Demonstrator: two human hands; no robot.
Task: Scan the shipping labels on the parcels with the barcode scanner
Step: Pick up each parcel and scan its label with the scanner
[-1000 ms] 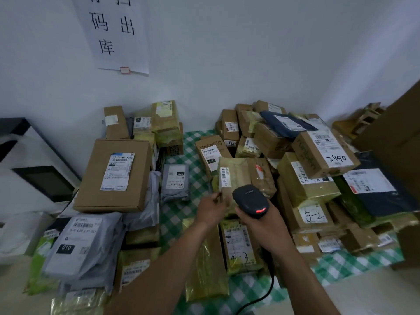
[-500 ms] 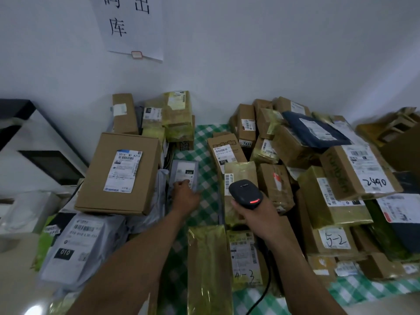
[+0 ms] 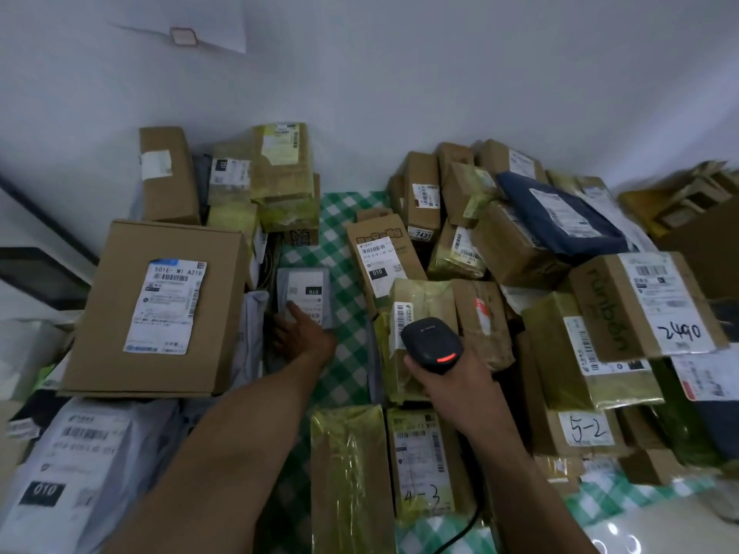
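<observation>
A plain white wall (image 3: 440, 82) is seen behind everything. A sheet of paper (image 3: 212, 28) is fixed high on it with a small pale tag. The table is covered with a green-and-white checked cloth (image 3: 348, 209). A white unit with a dark panel (image 3: 36, 275) is set at the left. Spots of light are reflected in a pale glossy floor (image 3: 664, 529) at the lower right.

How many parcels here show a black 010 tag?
3: the small grey pouch the left hand touches, the brown box right of it, the big grey bag bottom left. Others may be hidden.
</observation>
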